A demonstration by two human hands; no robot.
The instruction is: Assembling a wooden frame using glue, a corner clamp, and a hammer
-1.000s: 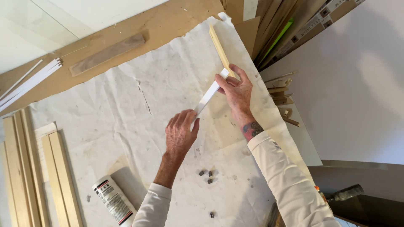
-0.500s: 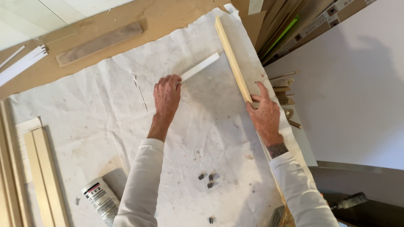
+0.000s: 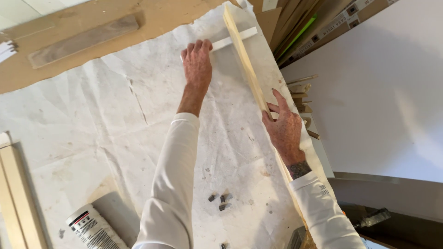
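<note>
Starting at the left edge, a few pale wood strips (image 3: 16, 193) lie side by side, and a tube of glue or caulk (image 3: 94, 228) rests at the bottom on the stained white sheet (image 3: 92, 115) that covers the table. Higher up, a grey-brown block of wood (image 3: 83, 34) sits on the bare brown board, well apart from the hands.

Toward the middle, the left hand (image 3: 197, 64) is stretched far forward, fingers curled down over the near end of a short white strip (image 3: 233, 39). It presses or pinches that end (which of the two I cannot tell, since the fingertips hide the contact). The strip's far end runs to the long wooden slat (image 3: 244, 64) and appears to pass under or butt against it, roughly square to it.

Lower down, a few small dark metal bits (image 3: 220, 199) lie loose on the sheet.

To the right, the right hand (image 3: 284, 129) lies mostly open, fingers spread, its fingertips against the slat's side, steadying rather than gripping it. The slat itself runs diagonally from the top of the sheet down along its right edge.

As a judgement: the two pieces have been brought together crosswise, so the positioning looks largely done; no glue, clamp or fastener shows at the crossing, so any fixing seems left to do.
</note>
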